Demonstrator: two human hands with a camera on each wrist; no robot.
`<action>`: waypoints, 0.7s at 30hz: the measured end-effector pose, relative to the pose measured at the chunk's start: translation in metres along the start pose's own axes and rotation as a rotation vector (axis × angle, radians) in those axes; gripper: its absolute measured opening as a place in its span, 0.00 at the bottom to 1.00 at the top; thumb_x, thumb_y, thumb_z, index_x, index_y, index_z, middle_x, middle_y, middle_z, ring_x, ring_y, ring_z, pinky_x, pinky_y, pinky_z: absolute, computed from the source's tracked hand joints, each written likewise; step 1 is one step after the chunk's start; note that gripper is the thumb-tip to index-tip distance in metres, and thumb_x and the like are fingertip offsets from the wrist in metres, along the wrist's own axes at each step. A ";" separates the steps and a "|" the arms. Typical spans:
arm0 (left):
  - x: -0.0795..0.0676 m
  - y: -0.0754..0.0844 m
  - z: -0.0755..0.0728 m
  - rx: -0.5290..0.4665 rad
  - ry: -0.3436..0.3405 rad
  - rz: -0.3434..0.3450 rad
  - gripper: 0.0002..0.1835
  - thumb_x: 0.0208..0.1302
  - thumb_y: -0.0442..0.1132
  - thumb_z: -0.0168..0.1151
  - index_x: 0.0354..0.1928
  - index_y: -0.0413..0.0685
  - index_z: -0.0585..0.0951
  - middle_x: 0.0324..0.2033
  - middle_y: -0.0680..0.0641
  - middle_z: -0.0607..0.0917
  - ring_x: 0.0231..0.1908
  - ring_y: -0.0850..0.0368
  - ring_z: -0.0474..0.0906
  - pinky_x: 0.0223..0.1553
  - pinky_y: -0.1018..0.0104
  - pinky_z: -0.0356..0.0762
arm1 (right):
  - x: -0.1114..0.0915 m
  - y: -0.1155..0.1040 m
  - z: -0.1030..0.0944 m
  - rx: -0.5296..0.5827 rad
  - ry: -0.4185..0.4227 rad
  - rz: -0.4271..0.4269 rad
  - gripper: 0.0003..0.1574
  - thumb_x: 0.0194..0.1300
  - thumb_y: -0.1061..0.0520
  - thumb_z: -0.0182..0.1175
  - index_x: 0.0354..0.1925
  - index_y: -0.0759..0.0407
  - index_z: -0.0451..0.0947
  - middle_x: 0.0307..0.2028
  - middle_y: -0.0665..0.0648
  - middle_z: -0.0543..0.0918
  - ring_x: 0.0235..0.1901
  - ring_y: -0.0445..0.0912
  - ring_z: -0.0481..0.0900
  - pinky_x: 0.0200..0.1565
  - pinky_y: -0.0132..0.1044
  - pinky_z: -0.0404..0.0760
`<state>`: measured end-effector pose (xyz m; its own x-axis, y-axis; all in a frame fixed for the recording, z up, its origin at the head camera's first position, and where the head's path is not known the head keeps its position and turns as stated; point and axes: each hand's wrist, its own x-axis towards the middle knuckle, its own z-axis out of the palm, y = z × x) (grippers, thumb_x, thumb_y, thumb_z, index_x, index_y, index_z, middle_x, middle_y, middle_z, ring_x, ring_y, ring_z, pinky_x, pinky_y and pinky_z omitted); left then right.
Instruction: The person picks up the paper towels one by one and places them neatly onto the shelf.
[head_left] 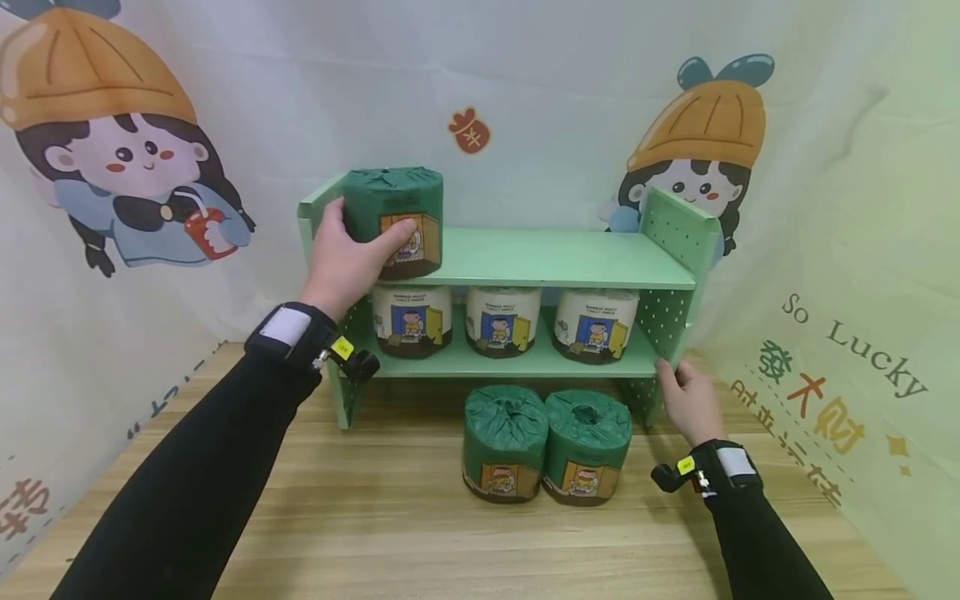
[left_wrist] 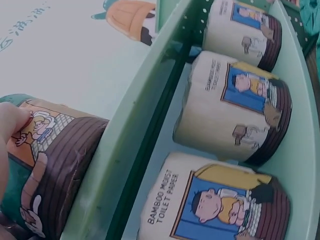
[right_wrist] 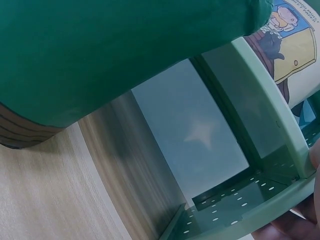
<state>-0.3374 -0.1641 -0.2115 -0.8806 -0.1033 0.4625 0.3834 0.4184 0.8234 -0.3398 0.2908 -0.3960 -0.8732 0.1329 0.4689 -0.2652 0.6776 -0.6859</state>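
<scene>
My left hand (head_left: 347, 260) holds a green-wrapped toilet paper roll (head_left: 401, 200) upright at the left end of the top board of a mint-green shelf (head_left: 562, 254). Its thumb lies across the front of the wrapper, while the other fingers are mostly hidden behind the roll. In the left wrist view, the brown base of this roll (left_wrist: 65, 170) comes right up to the board's edge. Low on the right, my right hand (head_left: 690, 402) grips the front edge of the shelf's side panel (right_wrist: 255, 215), thumb on one side and fingers on the other.
Three white toilet paper rolls (head_left: 503, 323) stand in a row on the lower board. Two green rolls, one left (head_left: 506, 446) and one right (head_left: 587, 450), stand side by side on the wooden table (head_left: 390, 525) before the shelf. A printed cloth (head_left: 555, 108) hangs behind.
</scene>
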 end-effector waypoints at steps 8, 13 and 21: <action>0.008 0.000 0.001 0.053 0.039 -0.014 0.54 0.58 0.66 0.66 0.73 0.46 0.49 0.64 0.42 0.63 0.60 0.53 0.64 0.61 0.53 0.69 | 0.001 0.000 0.001 0.009 0.000 -0.004 0.27 0.81 0.46 0.44 0.40 0.68 0.75 0.17 0.54 0.66 0.15 0.46 0.63 0.15 0.35 0.63; 0.013 0.001 0.002 0.141 0.057 0.012 0.50 0.61 0.66 0.63 0.74 0.45 0.55 0.63 0.44 0.67 0.59 0.53 0.66 0.60 0.53 0.71 | 0.001 -0.001 0.000 0.019 -0.008 0.006 0.27 0.81 0.46 0.43 0.41 0.68 0.75 0.18 0.54 0.67 0.15 0.46 0.64 0.14 0.34 0.63; 0.014 0.004 0.005 0.164 0.091 -0.023 0.53 0.60 0.65 0.64 0.73 0.42 0.49 0.65 0.38 0.67 0.61 0.50 0.65 0.61 0.51 0.70 | 0.001 0.002 0.001 0.015 -0.013 0.006 0.28 0.81 0.45 0.42 0.43 0.68 0.75 0.18 0.55 0.68 0.15 0.47 0.64 0.14 0.35 0.64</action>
<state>-0.3499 -0.1589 -0.2032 -0.8568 -0.1925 0.4783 0.3067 0.5554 0.7730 -0.3416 0.2915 -0.3973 -0.8799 0.1274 0.4578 -0.2660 0.6662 -0.6967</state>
